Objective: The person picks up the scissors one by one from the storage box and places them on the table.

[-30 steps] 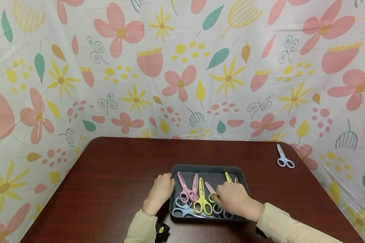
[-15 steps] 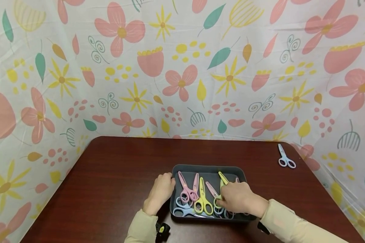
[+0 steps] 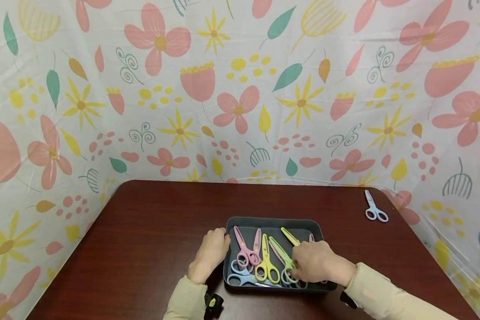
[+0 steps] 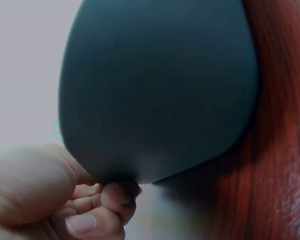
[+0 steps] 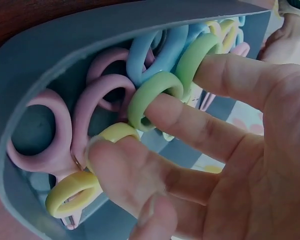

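My left hand (image 3: 210, 253) grips the left wall of a dark grey tray (image 3: 280, 219), the fingers curled beneath its edge in the left wrist view. Inside the tray's right part is my right hand (image 3: 315, 262), palm down. In the right wrist view its fingertips touch the handle loops of green scissors (image 5: 195, 55) and of yellow scissors (image 5: 72, 195). From the head view, the green blades point up and left, and the yellow blades (image 3: 290, 235) stick out past the hand. Pink scissors (image 5: 102, 92) lie under and beside these; the hand hides part of them.
Pink scissors (image 3: 244, 249), another yellow pair (image 3: 266, 262) and light blue scissors (image 3: 241, 279) fill the tray's left half. One light blue pair (image 3: 373, 206) lies on the brown table (image 3: 164, 213) at the far right. A flower-patterned sheet (image 3: 240, 89) hangs behind the table.
My right hand has shifted slightly right. The green scissors have come into view and tilted left, over a pink pair. The yellow blades by the right hand have swung left. The left hand stays put.
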Action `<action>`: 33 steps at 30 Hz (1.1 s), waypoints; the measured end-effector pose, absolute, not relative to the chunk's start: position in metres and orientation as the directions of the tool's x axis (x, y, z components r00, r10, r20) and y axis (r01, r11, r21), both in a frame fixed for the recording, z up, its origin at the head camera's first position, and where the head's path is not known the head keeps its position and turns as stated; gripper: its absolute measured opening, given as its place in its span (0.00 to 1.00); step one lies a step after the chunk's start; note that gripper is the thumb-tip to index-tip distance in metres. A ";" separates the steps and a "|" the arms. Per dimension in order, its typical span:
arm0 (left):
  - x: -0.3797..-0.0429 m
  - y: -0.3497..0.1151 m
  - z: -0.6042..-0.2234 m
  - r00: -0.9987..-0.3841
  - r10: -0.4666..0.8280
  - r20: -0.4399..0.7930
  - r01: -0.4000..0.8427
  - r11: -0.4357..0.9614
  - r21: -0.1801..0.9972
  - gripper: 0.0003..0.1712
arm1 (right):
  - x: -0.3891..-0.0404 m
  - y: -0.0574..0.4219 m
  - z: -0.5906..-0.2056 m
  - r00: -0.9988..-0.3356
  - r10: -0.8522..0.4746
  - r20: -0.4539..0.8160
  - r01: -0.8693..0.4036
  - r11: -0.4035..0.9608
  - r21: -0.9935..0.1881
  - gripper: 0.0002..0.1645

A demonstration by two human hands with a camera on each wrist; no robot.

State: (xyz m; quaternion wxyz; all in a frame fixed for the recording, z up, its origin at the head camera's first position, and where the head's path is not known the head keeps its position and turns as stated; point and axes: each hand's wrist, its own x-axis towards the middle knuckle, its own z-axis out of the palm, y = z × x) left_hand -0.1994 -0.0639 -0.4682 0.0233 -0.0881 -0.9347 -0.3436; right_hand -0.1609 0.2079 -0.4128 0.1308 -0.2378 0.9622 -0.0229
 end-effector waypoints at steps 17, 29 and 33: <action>-0.199 -0.063 -0.470 -0.985 0.134 0.111 0.174 0.758 0.628 0.07 | -0.152 0.213 -0.401 -0.905 -0.385 -0.183 -0.395 0.918 0.022 0.23; -0.198 -0.063 -0.469 -0.979 0.138 0.147 0.200 0.765 0.612 0.06 | -0.152 0.219 -0.387 -0.890 -0.456 -0.021 -0.456 0.887 0.069 0.23; -0.198 -0.063 -0.468 -0.978 0.138 0.153 0.204 0.765 0.610 0.06 | -0.150 0.220 -0.383 -0.866 -0.495 0.078 -0.489 0.869 0.081 0.25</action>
